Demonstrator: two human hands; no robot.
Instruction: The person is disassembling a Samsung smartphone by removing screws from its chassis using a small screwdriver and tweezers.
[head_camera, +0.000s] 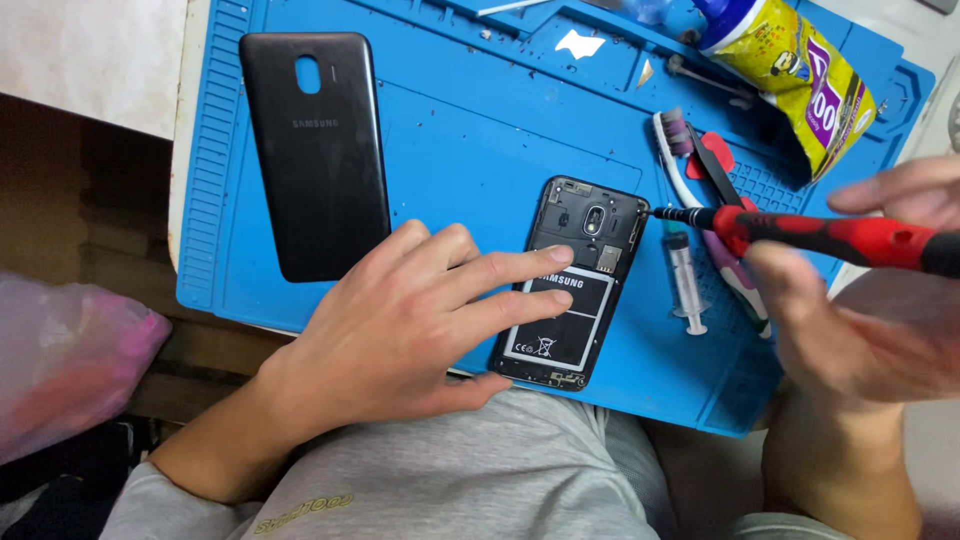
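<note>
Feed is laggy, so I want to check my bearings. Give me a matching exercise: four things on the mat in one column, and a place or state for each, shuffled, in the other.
Things:
1. back cover
2. opened phone
3. screwdriver
4. syringe

Places or states:
A. held in the right hand, tip at the phone's upper right edge
B. lies alone at the mat's upper left
C. pinned by left hand fingers
D. lies just right of the phone, beside a toothbrush

Pairs: 1-B, 2-C, 3-A, 4-D
</note>
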